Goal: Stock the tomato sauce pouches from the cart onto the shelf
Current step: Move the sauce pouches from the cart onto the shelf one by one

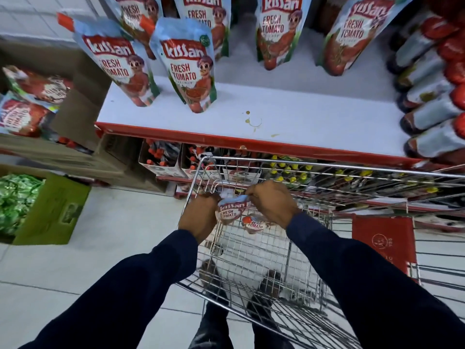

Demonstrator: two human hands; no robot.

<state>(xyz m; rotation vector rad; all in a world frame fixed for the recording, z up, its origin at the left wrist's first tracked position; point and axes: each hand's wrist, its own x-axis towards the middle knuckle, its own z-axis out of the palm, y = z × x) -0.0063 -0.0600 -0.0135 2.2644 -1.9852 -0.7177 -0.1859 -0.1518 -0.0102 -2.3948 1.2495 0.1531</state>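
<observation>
Both my hands reach down into the wire cart. My left hand and my right hand grip the same tomato sauce pouch, one on each side of its top. A second pouch lies below it on the cart floor. Several pouches stand upright on the white shelf, mostly at its left and back.
Dark sauce bottles with red caps line the shelf's right side. A cardboard box with more pouches sits left of the shelf. A green box stands on the floor at the left. The cart's red child seat flap is at the right.
</observation>
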